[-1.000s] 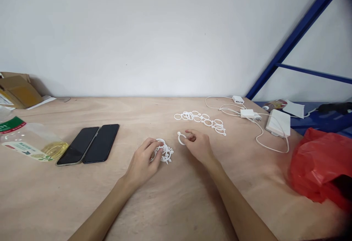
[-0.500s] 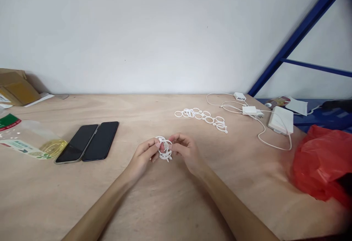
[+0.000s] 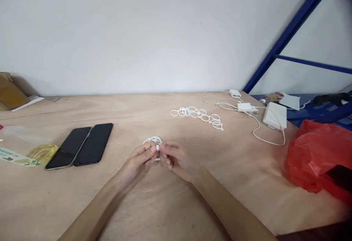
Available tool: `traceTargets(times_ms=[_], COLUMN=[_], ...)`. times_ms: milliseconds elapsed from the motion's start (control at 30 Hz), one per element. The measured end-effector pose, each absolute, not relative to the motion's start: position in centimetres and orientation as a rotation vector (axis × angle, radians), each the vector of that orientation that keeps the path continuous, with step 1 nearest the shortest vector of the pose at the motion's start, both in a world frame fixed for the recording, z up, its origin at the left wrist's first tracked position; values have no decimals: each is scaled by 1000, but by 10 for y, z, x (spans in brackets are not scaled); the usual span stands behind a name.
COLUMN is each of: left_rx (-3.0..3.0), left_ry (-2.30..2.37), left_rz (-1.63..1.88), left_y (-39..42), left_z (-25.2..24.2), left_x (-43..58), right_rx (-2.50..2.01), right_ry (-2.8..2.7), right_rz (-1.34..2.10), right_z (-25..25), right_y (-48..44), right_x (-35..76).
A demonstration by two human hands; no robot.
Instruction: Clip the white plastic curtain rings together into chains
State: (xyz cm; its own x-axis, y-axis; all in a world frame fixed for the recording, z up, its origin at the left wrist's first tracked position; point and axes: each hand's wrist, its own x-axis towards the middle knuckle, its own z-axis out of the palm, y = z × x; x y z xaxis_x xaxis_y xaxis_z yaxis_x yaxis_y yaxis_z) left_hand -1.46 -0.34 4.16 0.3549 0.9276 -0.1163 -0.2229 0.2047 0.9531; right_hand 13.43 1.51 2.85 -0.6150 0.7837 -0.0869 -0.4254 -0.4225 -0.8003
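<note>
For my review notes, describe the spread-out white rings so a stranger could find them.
On the wooden table, look beyond the right hand, toward the wall. The spread-out white rings lie there in a slanting row, apart from the bunch at the left hand.

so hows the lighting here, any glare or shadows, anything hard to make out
In the head view, light looks diffuse; soft shadows fall on the table beside the forearms; faint highlights show on the red bag; the white piece between the hands is partly hidden, its detail unclear.

held rings [image 3: 154, 138] part-hidden by fingers [image 3: 172, 150], cardboard box [image 3: 11, 93] cut off
</note>
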Motion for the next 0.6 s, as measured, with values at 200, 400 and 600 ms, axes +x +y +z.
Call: traceTargets(times_ms=[200, 400, 600], left_rx=[1132, 1188, 1668], left_ry=[836, 803, 1105], left_rz=[995, 1031, 1061], left_y=[-3, -2, 2], left_z=[39, 40, 32], left_x=[-15, -20, -24], right_rx=[-441, -514, -1216], right_ry=[-830, -855, -1179], right_rz=[2100, 2047, 1177], right_z=[21, 27, 17], right_y=[15, 16, 44], right_x=[130, 132, 157])
